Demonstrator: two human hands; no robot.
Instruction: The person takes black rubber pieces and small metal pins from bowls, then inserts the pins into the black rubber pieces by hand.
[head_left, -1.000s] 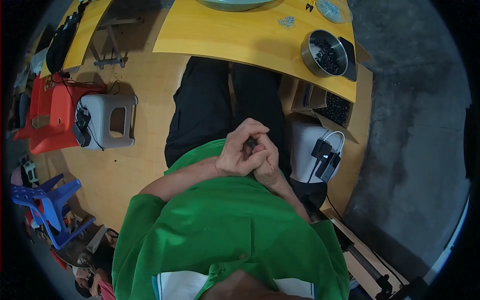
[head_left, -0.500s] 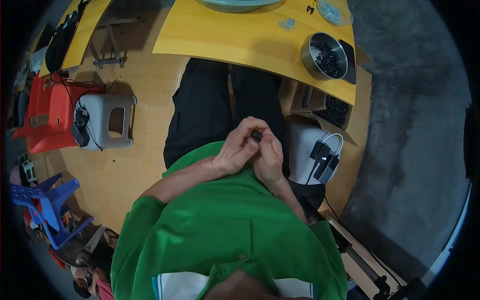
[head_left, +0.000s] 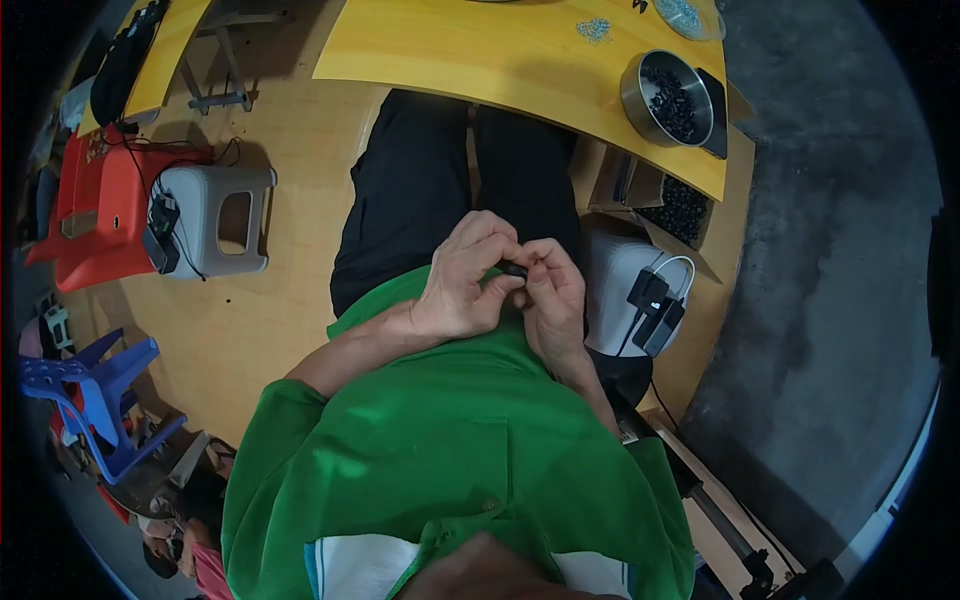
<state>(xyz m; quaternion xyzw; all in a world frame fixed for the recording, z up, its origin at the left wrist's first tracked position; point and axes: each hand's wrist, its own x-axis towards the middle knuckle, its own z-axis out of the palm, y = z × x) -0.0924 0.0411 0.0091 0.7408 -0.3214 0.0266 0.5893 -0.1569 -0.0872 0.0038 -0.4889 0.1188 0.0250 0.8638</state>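
In front of my belly, over the lap, both hands meet around a small black piece (head_left: 513,269); its exact kind is too small to make out. My left hand (head_left: 462,282) pinches one end between thumb and fingers. The fingertips of my right hand (head_left: 553,298) close on the other end. Part of the piece is covered by the fingers. On the yellow table (head_left: 450,60) ahead stands a metal bowl (head_left: 634,104) holding many small black parts (head_left: 675,108).
Beside the bowl lies a dark phone-like slab (head_left: 713,112). Small pale-blue bits (head_left: 593,31) and a clear dish (head_left: 705,22) are farther back. Below the table sits a box of black parts (head_left: 682,208). A grey stool (head_left: 618,270) with chargers stands right, another stool (head_left: 205,215) left.
My hands have spread slightly apart, and the black piece now lies more sideways between them. The view has shifted, so the table sits higher in the picture.
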